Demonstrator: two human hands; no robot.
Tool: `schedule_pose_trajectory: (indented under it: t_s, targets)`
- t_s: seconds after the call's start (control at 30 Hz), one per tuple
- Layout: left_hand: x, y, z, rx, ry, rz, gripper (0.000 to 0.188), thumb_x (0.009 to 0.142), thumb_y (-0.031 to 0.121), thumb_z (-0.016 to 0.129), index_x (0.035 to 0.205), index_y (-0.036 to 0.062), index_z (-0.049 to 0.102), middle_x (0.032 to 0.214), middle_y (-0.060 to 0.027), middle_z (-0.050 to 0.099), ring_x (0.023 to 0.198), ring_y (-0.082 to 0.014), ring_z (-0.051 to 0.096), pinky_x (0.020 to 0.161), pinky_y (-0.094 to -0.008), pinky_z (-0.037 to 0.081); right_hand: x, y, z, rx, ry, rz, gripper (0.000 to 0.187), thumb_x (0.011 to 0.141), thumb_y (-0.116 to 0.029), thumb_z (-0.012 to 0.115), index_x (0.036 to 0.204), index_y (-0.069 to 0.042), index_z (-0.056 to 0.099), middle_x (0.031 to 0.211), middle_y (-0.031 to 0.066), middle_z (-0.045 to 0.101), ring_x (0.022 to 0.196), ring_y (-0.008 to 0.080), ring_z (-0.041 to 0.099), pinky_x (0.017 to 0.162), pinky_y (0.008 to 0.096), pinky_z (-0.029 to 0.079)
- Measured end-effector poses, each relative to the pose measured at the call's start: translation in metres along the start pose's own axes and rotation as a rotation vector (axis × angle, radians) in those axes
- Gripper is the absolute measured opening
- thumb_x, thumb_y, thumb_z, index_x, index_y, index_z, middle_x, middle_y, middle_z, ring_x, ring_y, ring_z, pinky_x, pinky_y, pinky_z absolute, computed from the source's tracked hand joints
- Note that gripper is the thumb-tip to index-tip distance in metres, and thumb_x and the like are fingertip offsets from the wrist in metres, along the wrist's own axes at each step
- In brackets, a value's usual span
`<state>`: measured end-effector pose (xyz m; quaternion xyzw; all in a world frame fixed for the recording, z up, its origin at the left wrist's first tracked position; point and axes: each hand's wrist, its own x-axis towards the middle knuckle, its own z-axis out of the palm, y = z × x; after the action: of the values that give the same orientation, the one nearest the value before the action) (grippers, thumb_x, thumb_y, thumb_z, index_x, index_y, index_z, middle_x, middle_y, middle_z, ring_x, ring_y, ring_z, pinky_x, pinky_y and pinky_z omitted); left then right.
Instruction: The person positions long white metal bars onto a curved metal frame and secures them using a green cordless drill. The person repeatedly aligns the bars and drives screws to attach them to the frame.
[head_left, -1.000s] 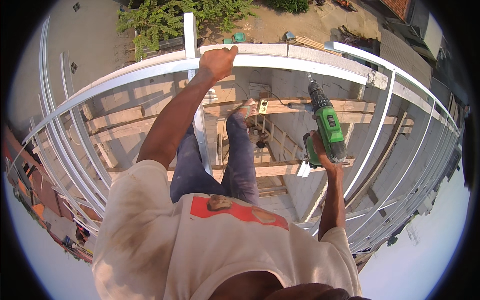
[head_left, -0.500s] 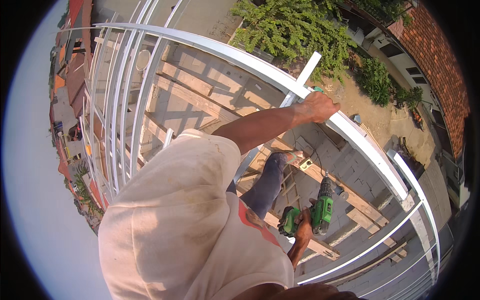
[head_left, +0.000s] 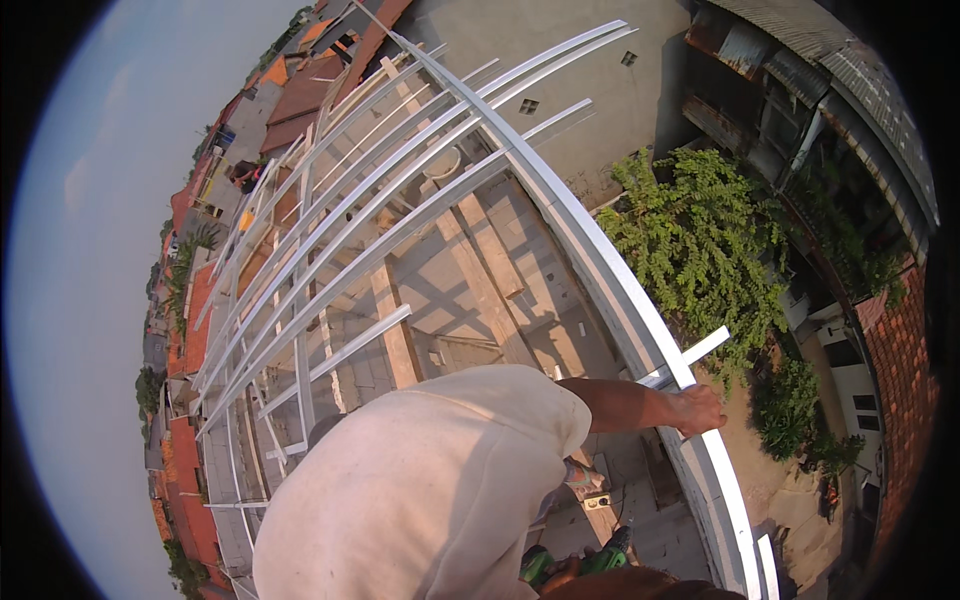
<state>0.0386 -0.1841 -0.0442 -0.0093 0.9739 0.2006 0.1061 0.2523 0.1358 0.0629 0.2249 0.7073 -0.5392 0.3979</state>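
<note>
My left hand [head_left: 700,408] is closed over a long silver metal roof beam [head_left: 610,255], close to where a short metal batten [head_left: 708,345] crosses it. The left arm stretches out to the right from a pale shirt sleeve. Low in the picture, a green cordless drill [head_left: 608,553] is in my right hand [head_left: 563,574], its grip mostly hidden by the hand and the lower edge. My foot [head_left: 582,474] rests on a wooden plank, beside a small yellowish block [head_left: 597,502] with dark round marks.
Several parallel metal battens [head_left: 375,185] cross the frame on the left. Wooden planks [head_left: 480,265] span the open drop inside grey block walls. Outside the beam, a leafy tree [head_left: 700,240] stands far below. Another person [head_left: 243,177] is at the far left.
My view has swung left and up, so the beam, left hand and drill appear lower. The left hand still grips the beam by the crossing batten; the drill is now partly cut off.
</note>
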Motion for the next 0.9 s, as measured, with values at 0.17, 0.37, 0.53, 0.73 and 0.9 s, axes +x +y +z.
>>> schedule_pose_trajectory:
  t_s: [0.17, 0.37, 0.53, 0.73, 0.9]
  targets:
    - [-0.001, 0.006, -0.012, 0.025, -0.018, 0.019, 0.045, 0.061, 0.016, 0.082, 0.103, 0.0037, 0.07, 0.082, -0.0148, 0.075, 0.086, -0.0339, 0.075, 0.066, -0.0479, 0.058, 0.001, 0.001, 0.0, -0.001, 0.034, -0.001, 0.041, 0.095, -0.013, 0.06, 0.136, -0.009, 0.055, 0.078, -0.0003, 0.049, 0.059, 0.0099, 0.046, 0.055, 0.0277, 0.044]
    - [-0.008, 0.003, -0.01, 0.025, -0.008, 0.017, 0.048, 0.06, 0.017, 0.084, 0.103, 0.0027, 0.069, 0.081, -0.0149, 0.074, 0.084, -0.0338, 0.075, 0.062, -0.0488, 0.057, -0.004, 0.006, 0.001, -0.009, 0.036, -0.003, 0.04, 0.095, -0.013, 0.06, 0.135, -0.009, 0.056, 0.078, -0.0004, 0.049, 0.06, 0.0099, 0.047, 0.055, 0.0277, 0.044]
    - [-0.012, 0.01, -0.032, 0.005, -0.07, 0.006, 0.05, 0.059, 0.017, 0.086, 0.103, 0.0021, 0.069, 0.082, -0.0152, 0.074, 0.087, -0.0337, 0.075, 0.063, -0.0482, 0.057, -0.01, 0.012, -0.005, 0.001, 0.067, -0.021, 0.04, 0.095, -0.013, 0.06, 0.134, -0.009, 0.056, 0.078, -0.0004, 0.049, 0.06, 0.0099, 0.047, 0.055, 0.0277, 0.044]
    - [-0.013, 0.007, -0.033, 0.009, -0.066, 0.038, 0.054, 0.06, 0.017, 0.085, 0.108, -0.0002, 0.066, 0.083, -0.0145, 0.073, 0.089, -0.0353, 0.073, 0.071, -0.0484, 0.053, -0.021, 0.015, -0.016, 0.009, 0.089, -0.027, 0.039, 0.095, -0.012, 0.06, 0.134, -0.01, 0.056, 0.078, -0.0004, 0.049, 0.061, 0.0099, 0.047, 0.056, 0.0276, 0.044]
    - [-0.018, 0.001, -0.035, 0.009, -0.066, 0.033, 0.061, 0.062, 0.019, 0.081, 0.116, -0.0005, 0.06, 0.08, -0.0142, 0.071, 0.087, -0.0367, 0.071, 0.081, -0.0496, 0.047, -0.027, 0.016, -0.02, -0.004, 0.092, -0.019, 0.039, 0.095, -0.012, 0.06, 0.133, -0.01, 0.057, 0.078, -0.0005, 0.049, 0.061, 0.0099, 0.047, 0.056, 0.0276, 0.044]
